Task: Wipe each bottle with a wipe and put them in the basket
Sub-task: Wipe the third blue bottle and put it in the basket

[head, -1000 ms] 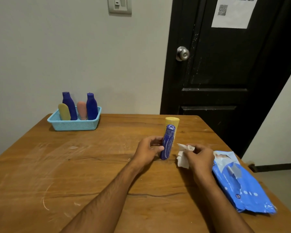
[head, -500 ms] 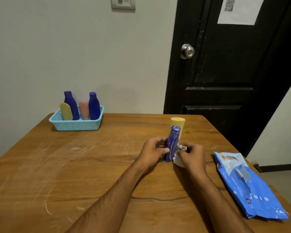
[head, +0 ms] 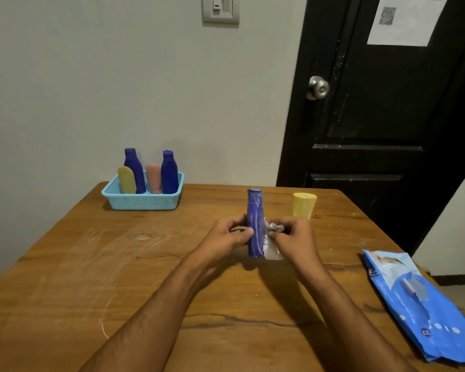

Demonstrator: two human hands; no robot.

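Observation:
A dark blue bottle (head: pixel 255 221) stands upright near the middle of the wooden table (head: pixel 91 277). My left hand (head: pixel 226 237) grips its lower half from the left. My right hand (head: pixel 295 237) pinches a crumpled white wipe (head: pixel 272 247) against the bottle's right side. A yellow bottle (head: pixel 304 205) stands just behind my right hand. At the back left, a light blue basket (head: pixel 142 202) holds several bottles: two dark blue, one yellow and one pink.
A blue pack of wipes (head: pixel 424 304) lies flat at the table's right edge. Behind the table are a grey wall and a black door (head: pixel 387 116) with a round knob. Bare wood stretches between the basket and my hands.
My right hand brought the wipe from beside the blue bottle onto its right side. The bottle went from tilted to upright, and the view shifted so the yellow bottle shows apart.

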